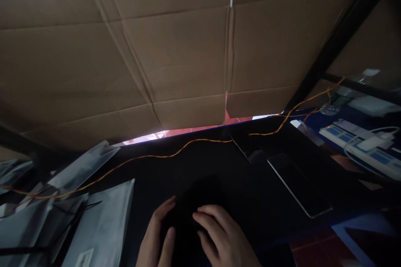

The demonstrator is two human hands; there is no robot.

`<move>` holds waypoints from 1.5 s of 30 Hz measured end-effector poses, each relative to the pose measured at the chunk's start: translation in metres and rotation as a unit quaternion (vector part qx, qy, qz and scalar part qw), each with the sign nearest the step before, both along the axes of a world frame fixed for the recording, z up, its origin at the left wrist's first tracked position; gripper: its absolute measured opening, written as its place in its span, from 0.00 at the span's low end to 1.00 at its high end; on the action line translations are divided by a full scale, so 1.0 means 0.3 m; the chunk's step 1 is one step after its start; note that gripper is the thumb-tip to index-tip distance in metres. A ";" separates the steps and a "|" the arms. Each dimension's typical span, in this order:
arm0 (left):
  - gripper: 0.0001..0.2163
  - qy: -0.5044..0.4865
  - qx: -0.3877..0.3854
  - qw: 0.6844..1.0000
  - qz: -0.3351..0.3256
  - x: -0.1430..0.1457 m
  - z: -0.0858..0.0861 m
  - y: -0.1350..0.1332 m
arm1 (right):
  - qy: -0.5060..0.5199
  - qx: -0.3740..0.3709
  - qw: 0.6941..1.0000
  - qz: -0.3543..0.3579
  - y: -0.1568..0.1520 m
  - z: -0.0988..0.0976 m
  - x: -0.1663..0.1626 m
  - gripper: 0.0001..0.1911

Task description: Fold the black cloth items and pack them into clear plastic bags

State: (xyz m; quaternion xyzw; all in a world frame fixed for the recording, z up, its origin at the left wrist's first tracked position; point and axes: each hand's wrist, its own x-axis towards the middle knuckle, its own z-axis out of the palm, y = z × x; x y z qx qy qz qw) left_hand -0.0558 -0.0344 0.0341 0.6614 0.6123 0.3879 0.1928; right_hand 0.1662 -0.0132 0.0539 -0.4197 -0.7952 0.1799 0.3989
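Both of my hands are at the bottom middle, on a black rounded object that lies on the dark table. My left hand curls round its left side, thumb on top. My right hand lies over its right side with the fingers bent onto it. In the dim light I cannot tell what the object is.
A dark smartphone lies flat to the right of the hands. Several silver-grey packets are stacked at the left. A thin orange-yellow wire runs across the table's far edge. A cardboard wall stands behind. A white power strip sits at the far right.
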 end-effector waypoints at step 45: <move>0.33 0.328 0.137 0.923 -0.148 0.077 -0.007 0.075 | -0.157 -0.050 0.986 0.030 0.019 -0.030 0.125 0.30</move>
